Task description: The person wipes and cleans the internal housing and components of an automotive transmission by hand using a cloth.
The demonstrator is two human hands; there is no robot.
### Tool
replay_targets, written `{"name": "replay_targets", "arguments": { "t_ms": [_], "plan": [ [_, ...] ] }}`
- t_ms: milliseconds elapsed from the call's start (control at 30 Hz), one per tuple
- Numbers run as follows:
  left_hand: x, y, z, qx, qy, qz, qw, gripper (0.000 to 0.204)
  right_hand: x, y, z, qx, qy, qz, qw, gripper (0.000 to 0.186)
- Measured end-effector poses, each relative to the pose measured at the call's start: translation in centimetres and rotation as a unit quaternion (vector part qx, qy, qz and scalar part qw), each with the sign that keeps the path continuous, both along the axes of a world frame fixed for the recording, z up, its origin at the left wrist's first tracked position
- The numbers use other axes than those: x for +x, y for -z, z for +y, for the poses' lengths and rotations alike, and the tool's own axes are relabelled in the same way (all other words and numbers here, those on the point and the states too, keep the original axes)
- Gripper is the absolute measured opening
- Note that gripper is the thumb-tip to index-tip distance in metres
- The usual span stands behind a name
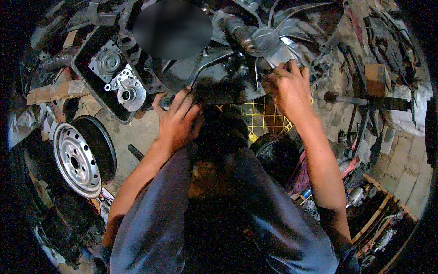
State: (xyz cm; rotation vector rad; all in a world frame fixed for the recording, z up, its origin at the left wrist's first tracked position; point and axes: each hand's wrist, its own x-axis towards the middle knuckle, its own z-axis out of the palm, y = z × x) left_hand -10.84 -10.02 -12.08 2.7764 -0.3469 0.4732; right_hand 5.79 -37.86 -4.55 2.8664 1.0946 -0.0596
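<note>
Legs (153,219) apart, hands (179,116) (293,94) near panel (216,75) edges

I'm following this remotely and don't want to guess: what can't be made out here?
All in the head view:
- Right hand: what its fingertips touch, hidden by its own fingers.
- Left hand: whether its grip holds anything, hidden by its own back.
- Whatever lies behind the blurred oval.
- Yellow grid: left part, lost in shadow.
</note>
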Motion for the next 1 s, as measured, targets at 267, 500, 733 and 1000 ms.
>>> {"name": "replay_targets", "arguments": {
  "t_ms": [267,500,733,1000],
  "plan": [
    [-0.6,1.0,0.3,-0.022,0.016,-0.001,1.0,0.041,0.1,-1.5,0.0,0.112,0.067,-0.011,0.991,0.021],
    [-1.1,2.5,0.6,-0.04,0.029,-0.001,0.999,0.05,0.1,0.4,1.1,0.181,0.056,0.045,0.981,0.021],
    [-1.1,1.8,0.7,-0.029,0.028,0.026,0.999,0.054,-1.2,0.9,3.3,-0.003,0.03,0.031,0.999,0.057],
    [-1.0,1.9,0.7,-0.029,0.032,0.012,0.999,0.054,-3.6,4.0,2.8,0.147,0.112,0.086,0.979,0.027]
  ]
}}
